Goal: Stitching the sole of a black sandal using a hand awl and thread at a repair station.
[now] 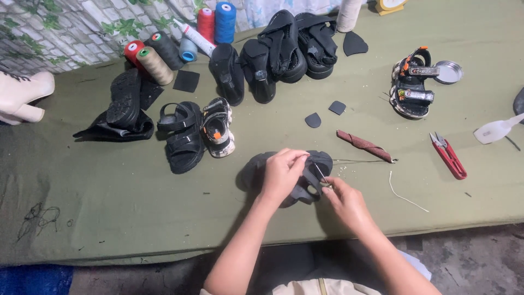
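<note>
The left hand (pixel 283 173) gripped a dark sandal (pixel 305 177) against the green bench (pixel 136 202), steadying it, while the right hand (pixel 345 201) pinched a needle (pixel 321 173) at its strap. Red snips (pixel 448 155) lay nearby, within reach.
</note>
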